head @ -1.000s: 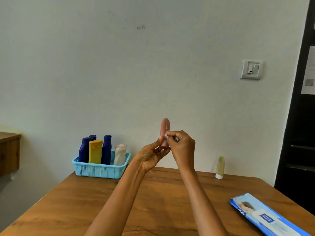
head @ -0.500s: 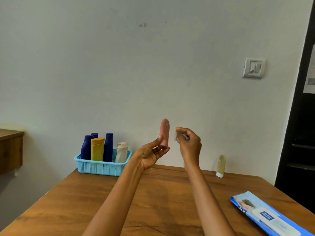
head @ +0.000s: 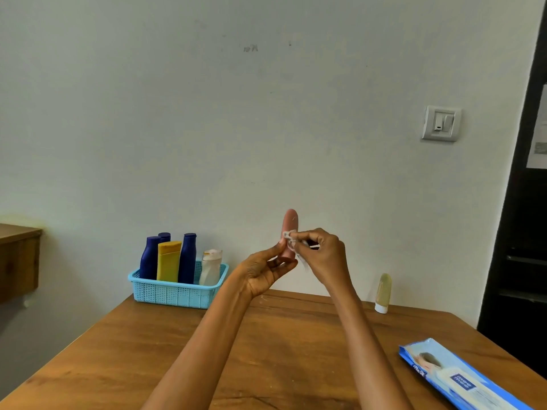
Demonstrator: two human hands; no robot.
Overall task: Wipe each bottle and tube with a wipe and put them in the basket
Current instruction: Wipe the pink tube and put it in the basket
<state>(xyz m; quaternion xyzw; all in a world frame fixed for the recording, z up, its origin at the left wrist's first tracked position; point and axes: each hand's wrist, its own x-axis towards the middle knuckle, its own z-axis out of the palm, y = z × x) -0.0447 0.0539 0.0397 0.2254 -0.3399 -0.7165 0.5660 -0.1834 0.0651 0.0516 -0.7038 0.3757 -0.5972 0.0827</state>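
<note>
Pink plastic tube (head: 289, 232), smooth w/ a rounded top end, stood upright in mid-air above the wooden counter (head: 284, 350), roughly at its centre. Left hand (head: 263, 272) gripped the tube's lower end, thumb on one side & fingers (head: 284, 263) curled under the other. Right hand (head: 322, 253) pinched a small crumpled white wipe (head: 291, 239) between thumb & fingertips and pressed it against the tube's mid-section; a thin tail of the wipe hung down below the pinch.

Light blue perforated plastic basket (head: 177, 292) sat at the counter's far left corner, holding three dark blue bottles (head: 188, 257), a yellow tube (head: 168, 260) & a whitish bottle (head: 210, 266), all upright. Pale yellow tube w/ white cap (head: 382, 292) stood cap-down near the far right edge, well apart from the basket. Blue wipes pack (head: 455, 380) lay flat at the near right corner.
</note>
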